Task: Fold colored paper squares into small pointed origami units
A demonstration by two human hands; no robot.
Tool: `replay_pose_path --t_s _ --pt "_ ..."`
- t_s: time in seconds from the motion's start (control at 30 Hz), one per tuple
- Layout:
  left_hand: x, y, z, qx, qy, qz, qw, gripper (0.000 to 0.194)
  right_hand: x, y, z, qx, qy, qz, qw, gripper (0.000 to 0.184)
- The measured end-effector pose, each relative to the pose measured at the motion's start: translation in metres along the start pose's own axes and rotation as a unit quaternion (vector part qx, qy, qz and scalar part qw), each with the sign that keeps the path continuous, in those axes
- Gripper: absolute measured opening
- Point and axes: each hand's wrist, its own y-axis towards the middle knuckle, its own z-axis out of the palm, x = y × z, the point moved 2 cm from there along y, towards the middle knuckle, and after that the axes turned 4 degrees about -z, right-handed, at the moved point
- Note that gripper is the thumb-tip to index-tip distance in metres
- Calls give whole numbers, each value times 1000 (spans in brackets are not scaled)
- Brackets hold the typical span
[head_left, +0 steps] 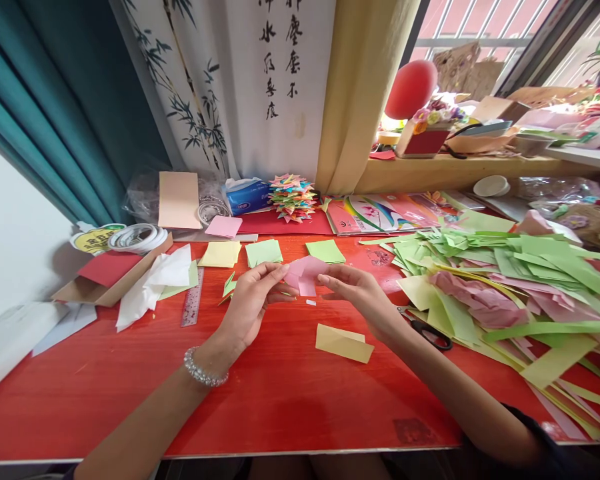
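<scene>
Seemingly, left fingers (pixel 275 273) and right fingers (pixel 332 283) clamped on one pink paper (pixel 305 271), one yellow sheet (pixel 342 345) nearby.

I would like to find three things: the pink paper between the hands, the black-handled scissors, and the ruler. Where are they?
Pink paper (pixel 307 271), head view: middle of its folded sheet.
Scissors (pixel 419 326), head view: black handle.
Ruler (pixel 193 297), head view: middle of its length.

Scroll (pixel 240 73) reading 水, 痕, apparently 無
</scene>
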Motion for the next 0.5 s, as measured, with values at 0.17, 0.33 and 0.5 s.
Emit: replay_pose_path --t_s 0.17,0.33,0.5 --pt "10 -2 6 28 18 1 999 21 -5 1 -2 -26 21 -41 999 27" --pt "12 -3 8 42 106 50 992 25 -3 -1 -3 -30 -11 -59 998 25" --pt "11 -3 9 35 124 58 990 29 -3 -5 -3 -75 -141 -97 982 28"
